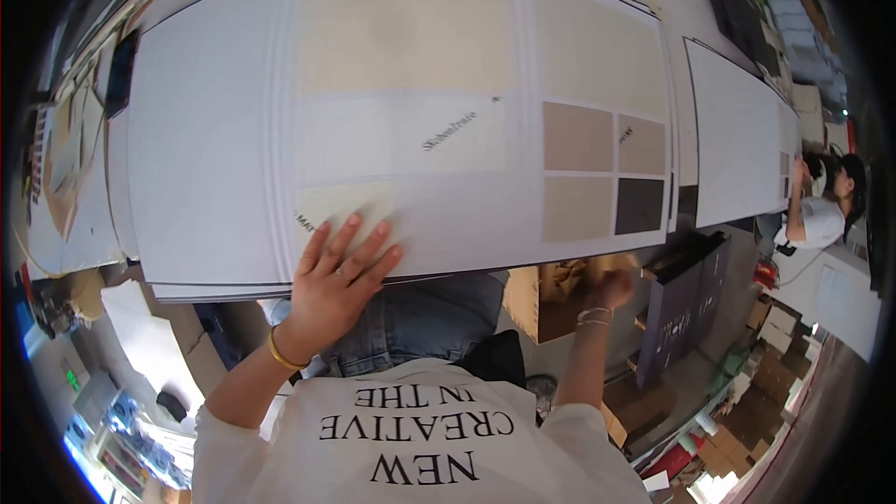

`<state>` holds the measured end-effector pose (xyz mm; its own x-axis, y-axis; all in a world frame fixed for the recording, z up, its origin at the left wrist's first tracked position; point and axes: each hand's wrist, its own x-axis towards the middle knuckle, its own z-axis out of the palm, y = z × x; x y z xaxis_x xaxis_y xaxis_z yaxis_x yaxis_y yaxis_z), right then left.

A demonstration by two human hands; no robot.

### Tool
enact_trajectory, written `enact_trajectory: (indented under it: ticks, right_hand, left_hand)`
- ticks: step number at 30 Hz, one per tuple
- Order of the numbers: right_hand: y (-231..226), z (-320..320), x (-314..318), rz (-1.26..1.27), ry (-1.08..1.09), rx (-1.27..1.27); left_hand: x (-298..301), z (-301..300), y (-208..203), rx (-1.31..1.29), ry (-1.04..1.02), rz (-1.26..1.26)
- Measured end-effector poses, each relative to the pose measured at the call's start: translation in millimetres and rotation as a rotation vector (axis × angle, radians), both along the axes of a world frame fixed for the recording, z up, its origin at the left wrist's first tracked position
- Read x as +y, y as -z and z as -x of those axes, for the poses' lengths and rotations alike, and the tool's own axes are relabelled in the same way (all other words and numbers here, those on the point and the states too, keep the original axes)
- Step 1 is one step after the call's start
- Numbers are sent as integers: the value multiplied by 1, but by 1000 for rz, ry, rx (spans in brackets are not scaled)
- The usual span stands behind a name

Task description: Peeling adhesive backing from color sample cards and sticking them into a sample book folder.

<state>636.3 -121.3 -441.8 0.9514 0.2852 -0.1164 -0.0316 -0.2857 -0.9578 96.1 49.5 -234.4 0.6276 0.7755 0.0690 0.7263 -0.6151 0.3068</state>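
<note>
A large white sheet [205, 131] lies on a stack of similar sheets, whose dark edges show along the near side. Across it are pale cream panels [406, 33], with beige squares [578, 135] and one dark grey square [640, 205] at the right. My left hand [341, 266] rests flat on a small cream panel [350, 201] near the front edge, fingers spread and holding nothing. Off the sheet's near right side, my right hand [611, 289] is by an open cardboard box [525, 303]. Its fingers are blurred, so a grip cannot be made out.
To the right lies another white sheet [737, 135], with a co-worker [821, 215] in a white top beyond it. A dark purple box [686, 303] stands beside my right arm. Cardboard pieces [89, 131] are heaped at the left, and more cartons [775, 345] fill the lower right.
</note>
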Motion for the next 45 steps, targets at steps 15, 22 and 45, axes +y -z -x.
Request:
enact_trajectory:
  ticks: [15,22,45]
  right_hand:
    - [-146,16,123,-59,54,-821]
    - [-254,99,345,-150,-749,-1115]
    - [-219,141,589,416,-990,-1976]
  left_hand:
    - [-5,-12,5,33,-41,88]
    - [-10,18,4,63,202,-48]
    - [-24,78,9,-19,-82,-103]
